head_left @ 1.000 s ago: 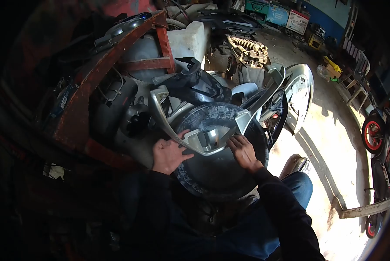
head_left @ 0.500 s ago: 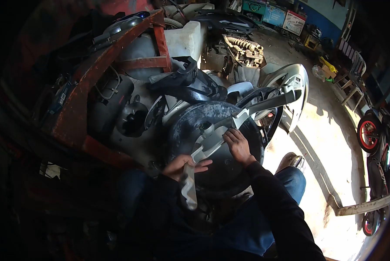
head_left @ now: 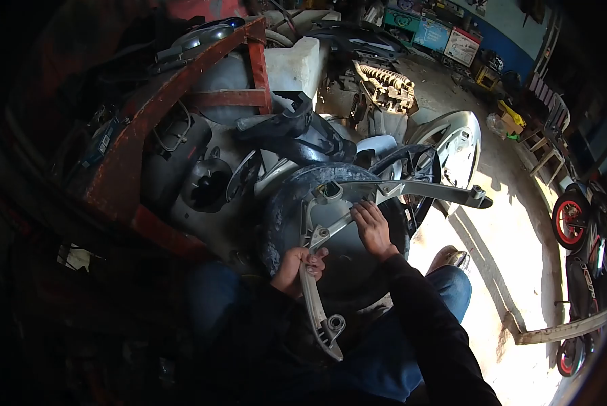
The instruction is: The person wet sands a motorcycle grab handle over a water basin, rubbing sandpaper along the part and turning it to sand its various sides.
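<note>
A: Where's the bent silver-grey plastic part (head_left: pixel 361 189) rn?

B: Over the round black tub (head_left: pixel 273 237), held up in front of the person. One long arm runs out past the tub's R rim; the other drops off its near side, toward the lap.

A: L hand (head_left: pixel 297 269)?

B: At the tub's near L edge. Grip's closed round the part's lower arm, fingers curled over it, just below the joint w/ the round hole.

A: And R hand (head_left: pixel 373 230)?

B: Above the tub, R of its middle. Fingers bent, tips at the part's crosspiece. Thumb's hidden, so can't tell if that grip is pinching or just resting.

A: What's L of the tub?

B: Worn red metal frame (head_left: pixel 124 145), plus a dark cylindrical tank (head_left: pixel 171 152) btwn frame & tub.

A: Far side?

B: Glossy black plastic cowl pieces (head_left: pixel 290 128) piled just beyond the rim. Farther back, a pale coil-spring assy (head_left: pixel 385 78), lit by sun.

A: R side?

B: Big curved silver panel (head_left: pixel 469 145) beyond the tub, to the R. Well apart, far R of it, a dark motorcycle w/ red-rimmed wheels (head_left: pixel 591 264), & a long pale wooden beam (head_left: pixel 564 329) near that.
</note>
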`<action>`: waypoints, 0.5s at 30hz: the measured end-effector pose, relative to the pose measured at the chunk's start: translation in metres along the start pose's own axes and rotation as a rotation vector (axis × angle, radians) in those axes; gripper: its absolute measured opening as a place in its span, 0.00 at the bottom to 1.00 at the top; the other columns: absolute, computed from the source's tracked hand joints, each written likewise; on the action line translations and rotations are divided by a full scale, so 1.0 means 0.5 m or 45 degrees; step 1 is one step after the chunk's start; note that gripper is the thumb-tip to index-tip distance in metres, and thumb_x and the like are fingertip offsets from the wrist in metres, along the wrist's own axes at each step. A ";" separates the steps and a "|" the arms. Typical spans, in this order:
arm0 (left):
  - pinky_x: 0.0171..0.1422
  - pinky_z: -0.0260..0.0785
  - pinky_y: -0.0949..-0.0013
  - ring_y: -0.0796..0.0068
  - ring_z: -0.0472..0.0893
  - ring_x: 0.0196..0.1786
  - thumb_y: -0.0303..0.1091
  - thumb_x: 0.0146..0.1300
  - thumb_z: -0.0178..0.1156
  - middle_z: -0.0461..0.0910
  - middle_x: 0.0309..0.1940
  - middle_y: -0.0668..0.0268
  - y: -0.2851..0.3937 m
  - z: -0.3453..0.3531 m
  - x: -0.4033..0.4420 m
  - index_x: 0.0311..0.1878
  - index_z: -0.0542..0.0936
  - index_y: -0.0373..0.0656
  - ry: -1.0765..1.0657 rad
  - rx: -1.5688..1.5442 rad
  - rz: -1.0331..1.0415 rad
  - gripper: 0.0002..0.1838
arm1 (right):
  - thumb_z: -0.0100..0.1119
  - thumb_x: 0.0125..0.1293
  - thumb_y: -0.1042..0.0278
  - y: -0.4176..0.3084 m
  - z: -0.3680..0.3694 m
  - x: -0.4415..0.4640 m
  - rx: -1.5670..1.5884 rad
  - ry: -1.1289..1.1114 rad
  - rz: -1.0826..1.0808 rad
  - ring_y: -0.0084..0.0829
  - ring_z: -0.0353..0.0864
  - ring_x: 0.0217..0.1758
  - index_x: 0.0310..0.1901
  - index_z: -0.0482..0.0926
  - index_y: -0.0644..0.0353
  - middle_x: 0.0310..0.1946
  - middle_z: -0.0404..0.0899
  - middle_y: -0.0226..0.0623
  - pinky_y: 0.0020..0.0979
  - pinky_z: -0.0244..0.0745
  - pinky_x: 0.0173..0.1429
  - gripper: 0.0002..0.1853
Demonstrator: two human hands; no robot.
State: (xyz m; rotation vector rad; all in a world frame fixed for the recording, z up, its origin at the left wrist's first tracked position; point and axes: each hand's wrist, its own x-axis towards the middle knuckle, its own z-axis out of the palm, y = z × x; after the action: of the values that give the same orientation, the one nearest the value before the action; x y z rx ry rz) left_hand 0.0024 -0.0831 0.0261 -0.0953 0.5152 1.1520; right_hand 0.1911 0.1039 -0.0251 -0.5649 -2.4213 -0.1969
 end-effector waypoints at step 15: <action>0.18 0.47 0.81 0.89 0.55 0.13 0.60 0.73 0.51 0.54 0.12 0.81 -0.041 0.052 0.008 0.36 0.75 0.57 0.108 0.144 0.158 0.19 | 0.51 0.59 0.80 -0.111 -0.022 0.027 0.361 -0.079 -0.095 0.46 0.66 0.75 0.67 0.71 0.62 0.67 0.73 0.48 0.46 0.59 0.77 0.30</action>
State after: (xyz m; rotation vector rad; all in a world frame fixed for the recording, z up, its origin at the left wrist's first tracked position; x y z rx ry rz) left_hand 0.0308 -0.0797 0.0431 -0.0147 0.6676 1.2409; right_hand 0.1629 0.0561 -0.0082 -0.3570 -2.4741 0.1337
